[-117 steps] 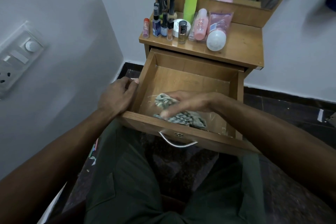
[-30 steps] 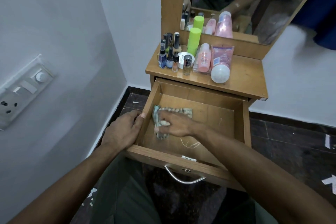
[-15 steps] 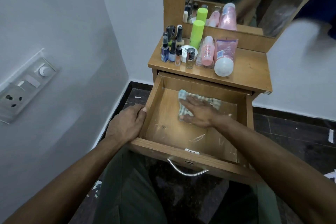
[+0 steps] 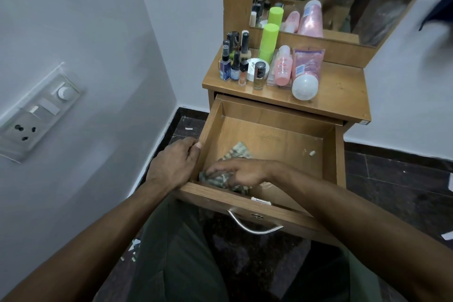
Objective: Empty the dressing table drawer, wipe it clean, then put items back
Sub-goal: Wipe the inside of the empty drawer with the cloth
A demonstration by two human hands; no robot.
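Here, a person seated before a wooden dressing table works through the wiping stage of a drawer clean-out.

Drawer: the drawer (image 4: 269, 135) stands pulled fully out toward the person, its long axis running from the table to the lap and its metal handle (image 4: 255, 225) facing the person; apart from the cloth and a few pale specks near its right wall, its floor is bare.

Left hand: the left hand (image 4: 171, 167) grips the drawer's left wall, fingers curled over the top edge, apparently to brace the drawer against the push of the wiping.

Right hand: the right hand (image 4: 235, 171) presses down on the cloth with fingers bent over it, bunching it rather than lifting it.

Cloth: the patterned cloth (image 4: 232, 154) lies crumpled in the drawer's front left corner, just behind the front panel; one end trails toward the drawer's back, so its length roughly follows the drawer's own axis.

Cosmetics: small bottles (image 4: 235, 66), a green tube (image 4: 268, 40), a pink bottle (image 4: 282, 66), a pink tube (image 4: 304, 73) resting on its white cap and a white jar (image 4: 252, 68) crowd the tabletop behind the drawer, presumably parked there to keep the drawer free.

Stage: emptying looks done; wiping is under way, and the specks by the right wall suggest that side awaits a pass.
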